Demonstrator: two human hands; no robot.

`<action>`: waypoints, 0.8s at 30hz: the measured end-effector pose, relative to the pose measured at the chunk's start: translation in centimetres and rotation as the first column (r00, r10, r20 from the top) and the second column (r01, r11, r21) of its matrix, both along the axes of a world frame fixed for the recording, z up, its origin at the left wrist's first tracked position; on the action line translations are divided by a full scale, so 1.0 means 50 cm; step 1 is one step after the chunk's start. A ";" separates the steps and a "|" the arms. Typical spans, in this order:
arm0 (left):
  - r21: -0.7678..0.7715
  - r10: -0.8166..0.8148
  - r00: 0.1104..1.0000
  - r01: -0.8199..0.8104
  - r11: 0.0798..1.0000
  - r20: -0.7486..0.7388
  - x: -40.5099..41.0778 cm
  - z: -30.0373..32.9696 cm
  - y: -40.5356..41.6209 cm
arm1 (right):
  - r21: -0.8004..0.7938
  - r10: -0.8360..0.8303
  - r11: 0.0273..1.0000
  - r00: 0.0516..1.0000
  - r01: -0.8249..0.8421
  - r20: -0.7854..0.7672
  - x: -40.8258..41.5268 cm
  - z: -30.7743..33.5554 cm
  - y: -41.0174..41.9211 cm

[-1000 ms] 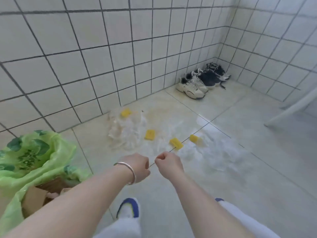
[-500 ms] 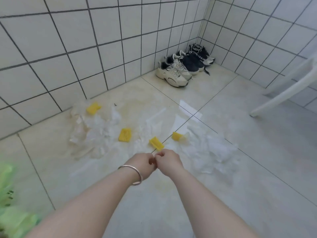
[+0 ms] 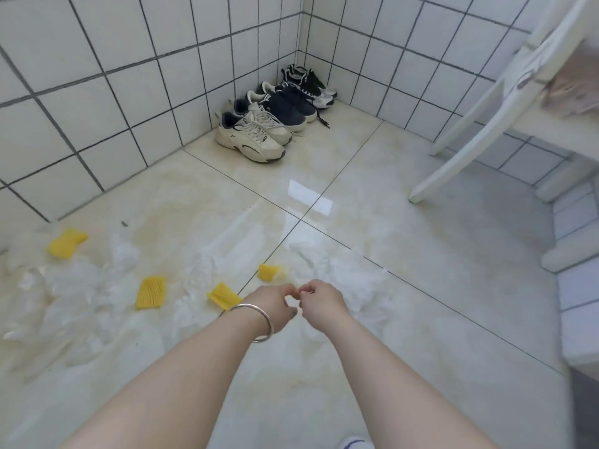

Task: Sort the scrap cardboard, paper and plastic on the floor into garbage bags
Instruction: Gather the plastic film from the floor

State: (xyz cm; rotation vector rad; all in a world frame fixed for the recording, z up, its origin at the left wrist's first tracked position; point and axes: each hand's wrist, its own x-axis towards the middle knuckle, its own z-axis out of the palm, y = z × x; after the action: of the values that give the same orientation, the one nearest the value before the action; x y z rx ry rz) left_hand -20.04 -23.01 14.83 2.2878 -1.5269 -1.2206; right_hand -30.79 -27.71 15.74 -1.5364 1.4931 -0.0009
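Observation:
Crumpled clear plastic [image 3: 74,296] lies on the floor tiles at the left, and more clear plastic film [image 3: 353,277] lies just beyond my hands. Several yellow foam net pieces are scattered among it: one near the wall [image 3: 67,242], one flat [image 3: 151,292], one beside my left wrist [image 3: 224,296] and one ahead of my hands [image 3: 269,272]. My left hand [image 3: 275,303], with a silver bracelet, and my right hand [image 3: 319,301] hover together over the floor. Their fingers are curled and the fingertips almost meet. Nothing shows between them. No garbage bag is in view.
Three pairs of sneakers [image 3: 252,134] line the tiled wall up to the corner. A white chair or rack leg [image 3: 470,147] slants down at the right, with a low white ledge [image 3: 577,254] beyond it. A shoe tip [image 3: 355,443] shows at the bottom edge.
The view has swung right: the green bag with cardboard has left the frame and the corner and white leg have come in. My hands stay curled close together.

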 end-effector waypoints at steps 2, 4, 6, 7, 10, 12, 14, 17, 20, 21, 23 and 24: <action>0.042 -0.148 0.985 0.145 0.989 0.088 -0.018 0.002 -0.036 | 0.008 -0.028 1.000 0.999 0.029 -0.014 -0.026 -0.002 -0.022; 0.074 -0.270 0.950 0.261 0.962 0.156 -0.031 0.005 -0.066 | 0.003 -0.033 0.999 0.998 0.033 -0.051 -0.049 -0.007 -0.043; 0.083 -0.299 0.941 0.289 0.954 0.160 -0.036 -0.003 -0.089 | 0.010 -0.018 1.000 0.995 0.019 -0.098 -0.063 -0.017 -0.064; 0.088 -0.288 0.947 0.278 0.957 0.145 -0.036 -0.010 -0.097 | 0.020 -0.009 1.000 0.993 0.011 -0.117 -0.065 -0.025 -0.074; 0.107 -0.261 0.956 0.247 0.963 0.136 -0.033 -0.043 -0.120 | 0.042 -0.004 0.999 0.987 0.011 -0.159 -0.075 -0.060 -0.094; 0.125 -0.271 0.949 0.252 0.960 0.163 -0.028 -0.069 -0.130 | 0.016 -0.009 1.000 0.979 0.013 -0.205 -0.083 -0.086 -0.104; 0.154 -0.269 0.943 0.242 0.958 0.193 -0.027 -0.103 -0.142 | -0.016 -0.021 1.000 0.961 0.018 -0.276 -0.098 -0.116 -0.114; 0.152 -0.195 0.960 0.166 0.974 0.202 -0.042 -0.166 -0.157 | -0.070 -0.052 0.997 0.935 0.029 -0.350 -0.124 -0.166 -0.139; 0.092 -0.079 0.979 0.062 0.994 0.187 -0.072 -0.222 -0.163 | -0.140 -0.110 0.988 0.917 0.060 -0.383 -0.142 -0.218 -0.180; 0.072 -0.055 0.980 0.042 0.997 0.192 -0.080 -0.236 -0.165 | -0.158 -0.116 0.986 0.913 0.057 -0.391 -0.145 -0.233 -0.193; 0.047 -0.050 0.975 0.040 0.998 0.217 -0.094 -0.262 -0.172 | -0.202 -0.099 0.979 0.906 0.015 -0.412 -0.149 -0.261 -0.216; 0.043 -0.060 0.971 0.051 0.998 0.231 -0.101 -0.272 -0.176 | -0.224 -0.086 0.975 0.903 -0.012 -0.422 -0.149 -0.273 -0.225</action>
State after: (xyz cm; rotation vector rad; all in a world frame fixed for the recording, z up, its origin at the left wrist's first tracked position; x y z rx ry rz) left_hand -25.07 -31.83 1.22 2.5031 -1.6661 -1.0313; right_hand -38.22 -38.98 2.09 -1.7651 1.9236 0.1652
